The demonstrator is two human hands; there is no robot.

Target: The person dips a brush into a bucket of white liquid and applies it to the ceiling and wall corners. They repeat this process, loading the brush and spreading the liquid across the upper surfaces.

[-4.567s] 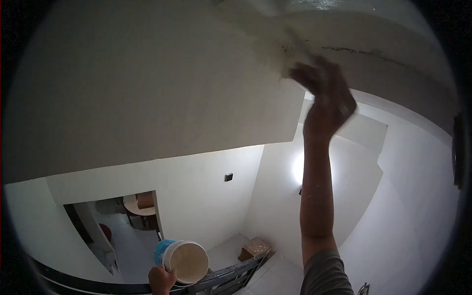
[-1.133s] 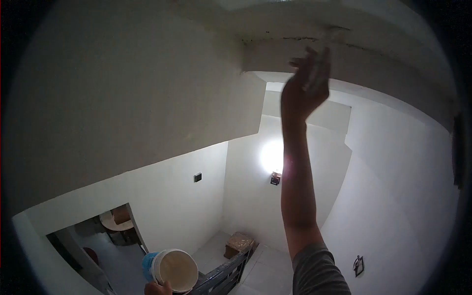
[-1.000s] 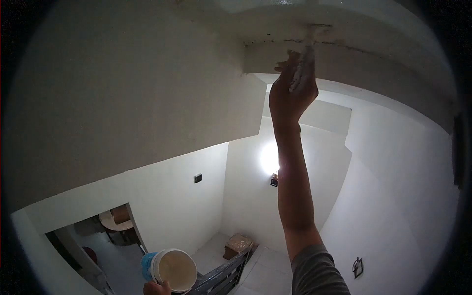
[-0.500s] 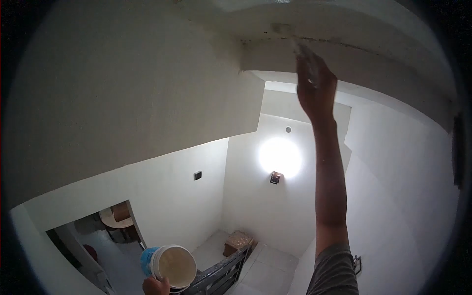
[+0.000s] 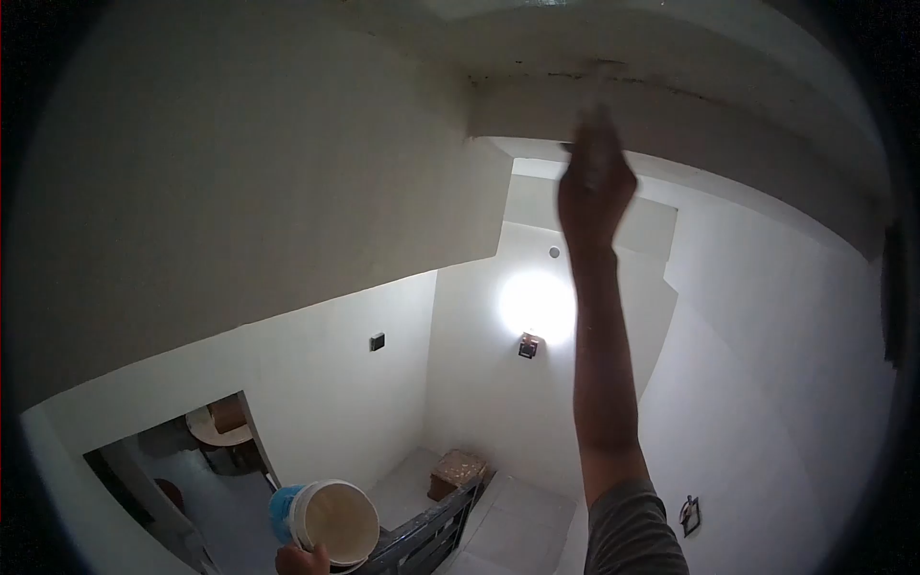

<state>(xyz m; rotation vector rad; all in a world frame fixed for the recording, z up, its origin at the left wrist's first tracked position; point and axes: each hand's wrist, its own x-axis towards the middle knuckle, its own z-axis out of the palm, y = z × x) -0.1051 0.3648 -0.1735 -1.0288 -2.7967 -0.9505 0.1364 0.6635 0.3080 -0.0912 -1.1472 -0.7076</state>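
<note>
My right hand (image 5: pixel 596 187) is raised high toward the ceiling, its fingers closed round a paintbrush (image 5: pixel 601 96) that is smeared by motion. The brush end points up at a dark, broken line (image 5: pixel 575 75) where the ceiling meets a beam (image 5: pixel 537 110). Low in the view, my left hand (image 5: pixel 303 559) grips the near side of a white and blue bucket (image 5: pixel 282 510). The bucket is tilted toward me, and pale cream paint (image 5: pixel 340 525) shows inside it.
A dark metal railing (image 5: pixel 422 532) runs just right of the bucket, with a cardboard box (image 5: pixel 456 473) behind it. A bright wall lamp (image 5: pixel 537 305) shines ahead. A doorway (image 5: pixel 182 460) opens at lower left; a wall box (image 5: pixel 690 516) is at lower right.
My right hand has moved slightly left and down, with the brush drawn a little away from the dark line. The left hand and bucket have hardly moved.
</note>
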